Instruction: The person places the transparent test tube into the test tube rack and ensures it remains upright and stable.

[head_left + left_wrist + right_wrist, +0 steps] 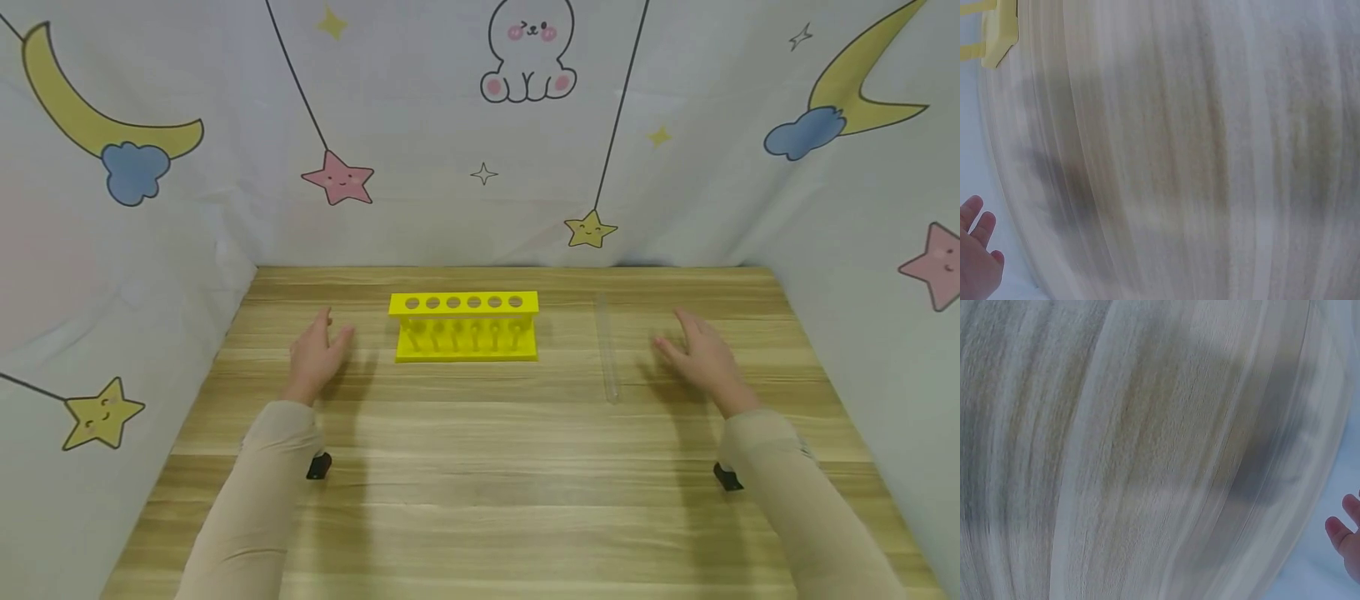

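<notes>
A yellow test tube rack (463, 354) stands toward the back of the table, with a row of round holes in its top bar and pegs on its base. To its right a clear glass test tube (608, 354) lies flat, its rounded end toward me. My left hand (317, 354) hovers left of the rack, fingers relaxed and holding nothing. On the other side, my right hand (703, 357) is held in the air right of the tube, also with nothing in it. The left wrist view catches one end of the rack (1002, 31) and some fingertips (984, 228).
The wood-grain table (480, 467) is bounded by a white cloth backdrop (435, 225) at the back and both sides, printed with stars, moons and a cartoon animal. Small dark devices (318, 466) show at both wrists.
</notes>
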`<state>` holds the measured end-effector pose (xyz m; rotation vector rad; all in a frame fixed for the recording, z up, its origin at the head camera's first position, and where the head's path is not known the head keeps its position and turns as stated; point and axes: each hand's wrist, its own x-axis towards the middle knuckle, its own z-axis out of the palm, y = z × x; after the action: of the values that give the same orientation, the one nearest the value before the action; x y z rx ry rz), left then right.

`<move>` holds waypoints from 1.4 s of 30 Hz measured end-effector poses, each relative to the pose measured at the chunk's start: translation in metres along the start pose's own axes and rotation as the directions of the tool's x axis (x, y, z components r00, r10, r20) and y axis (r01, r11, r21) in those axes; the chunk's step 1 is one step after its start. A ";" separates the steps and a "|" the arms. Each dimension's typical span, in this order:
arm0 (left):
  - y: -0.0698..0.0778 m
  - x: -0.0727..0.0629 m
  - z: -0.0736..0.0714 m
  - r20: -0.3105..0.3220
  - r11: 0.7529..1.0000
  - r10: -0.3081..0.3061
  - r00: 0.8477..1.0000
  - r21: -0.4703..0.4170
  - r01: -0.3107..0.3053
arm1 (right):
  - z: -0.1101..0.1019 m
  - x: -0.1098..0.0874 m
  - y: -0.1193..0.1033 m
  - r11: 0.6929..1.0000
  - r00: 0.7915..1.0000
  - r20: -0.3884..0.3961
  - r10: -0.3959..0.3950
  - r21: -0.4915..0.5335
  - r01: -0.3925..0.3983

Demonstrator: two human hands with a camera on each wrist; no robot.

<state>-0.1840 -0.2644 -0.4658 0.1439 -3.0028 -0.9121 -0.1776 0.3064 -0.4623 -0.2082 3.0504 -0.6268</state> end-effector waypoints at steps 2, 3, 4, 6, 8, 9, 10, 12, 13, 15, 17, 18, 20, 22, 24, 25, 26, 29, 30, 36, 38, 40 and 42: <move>0.002 -0.001 0.000 0.005 1.000 -0.002 1.000 -0.015 0.002 | 0.001 0.001 -0.001 1.000 1.000 -0.006 0.004 0.003 -0.004; 0.003 -0.001 0.000 0.008 1.000 -0.005 1.000 -0.029 0.005 | 0.001 0.001 -0.001 1.000 1.000 -0.011 0.005 0.004 -0.005; 0.004 0.000 0.000 0.008 0.999 -0.007 1.000 -0.042 0.007 | 0.001 0.001 -0.002 1.000 1.000 -0.014 0.006 0.006 -0.006; 0.006 0.000 0.000 0.010 0.998 -0.007 1.000 -0.066 0.007 | 0.002 0.002 -0.003 1.000 1.000 -0.023 0.008 0.012 -0.008; 0.008 0.000 0.000 0.007 0.996 -0.007 1.000 -0.090 0.007 | 0.003 0.003 -0.004 1.000 0.999 -0.035 0.005 0.014 -0.004; 0.009 0.001 0.001 0.004 0.995 -0.008 1.000 -0.098 0.008 | 0.004 0.003 -0.005 1.000 0.999 -0.040 0.005 0.016 -0.004; 0.010 0.001 0.001 0.002 0.994 -0.008 1.000 -0.105 0.008 | 0.004 0.003 -0.005 1.000 0.999 -0.043 0.006 0.019 -0.005; 0.011 0.002 0.003 -0.001 0.993 -0.012 1.000 -0.120 0.012 | 0.005 0.004 -0.006 1.000 0.999 -0.049 0.009 0.024 -0.007; 0.012 0.002 0.003 -0.002 0.992 -0.013 1.000 -0.128 0.013 | 0.006 0.004 -0.007 1.000 0.999 -0.051 0.012 0.026 -0.010; 0.014 0.003 0.004 -0.004 0.991 -0.011 1.000 -0.135 0.010 | 0.006 0.004 -0.008 0.999 0.998 -0.053 0.019 0.033 -0.017; 0.015 0.004 0.006 -0.007 0.990 -0.005 1.000 -0.143 0.004 | 0.006 0.004 -0.010 0.999 0.998 -0.056 0.024 0.039 -0.021; 0.016 0.004 0.006 -0.009 0.989 0.001 1.000 -0.145 -0.002 | 0.006 0.004 -0.011 0.999 0.998 -0.059 0.025 0.041 -0.023; 0.018 0.005 0.007 -0.014 0.989 0.009 1.000 -0.150 -0.011 | 0.006 0.004 -0.013 0.999 0.997 -0.067 0.024 0.048 -0.021; 0.021 0.005 0.008 -0.016 0.988 0.016 1.000 -0.156 -0.018 | 0.006 0.004 -0.014 0.999 0.997 -0.075 0.017 0.052 -0.013; 0.024 0.005 0.009 -0.018 0.986 0.019 1.000 -0.164 -0.022 | 0.007 0.004 -0.016 0.998 0.997 -0.081 0.012 0.058 -0.007; 0.025 0.005 0.009 -0.019 0.985 0.017 1.000 -0.169 -0.020 | 0.008 0.005 -0.016 0.998 0.997 -0.081 0.010 0.061 -0.005; 0.027 0.005 0.010 -0.018 0.984 0.015 1.000 -0.175 -0.018 | 0.008 0.005 -0.016 0.998 0.997 -0.081 0.009 0.064 -0.004; 0.029 0.006 0.012 -0.015 0.983 0.010 1.000 -0.181 -0.013 | 0.010 0.006 -0.016 0.997 0.996 -0.086 0.009 0.073 -0.002; 0.029 0.007 0.014 -0.016 0.983 0.010 1.000 -0.182 -0.013 | 0.011 0.007 -0.016 0.997 0.996 -0.091 0.005 0.075 0.001; 0.032 0.009 0.021 -0.017 0.982 0.011 1.000 -0.188 -0.014 | 0.013 0.009 -0.019 0.997 0.995 -0.102 -0.010 0.073 0.017; 0.034 0.009 0.023 -0.017 0.978 0.004 1.000 -0.206 -0.007 | 0.014 0.009 -0.020 0.997 0.995 -0.097 -0.008 0.075 0.016; 0.036 0.010 0.023 -0.015 0.975 -0.007 1.000 -0.221 0.003 | 0.016 0.009 -0.020 0.997 0.996 -0.093 -0.007 0.079 0.015; 0.039 0.010 0.024 -0.011 0.971 -0.017 1.000 -0.238 0.014 | 0.017 0.010 -0.020 0.996 0.996 -0.090 -0.008 0.087 0.016</move>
<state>-0.1981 -0.2200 -0.4640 0.1712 -2.8537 -1.2568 -0.1841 0.2803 -0.4698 -0.2022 3.0996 -0.7900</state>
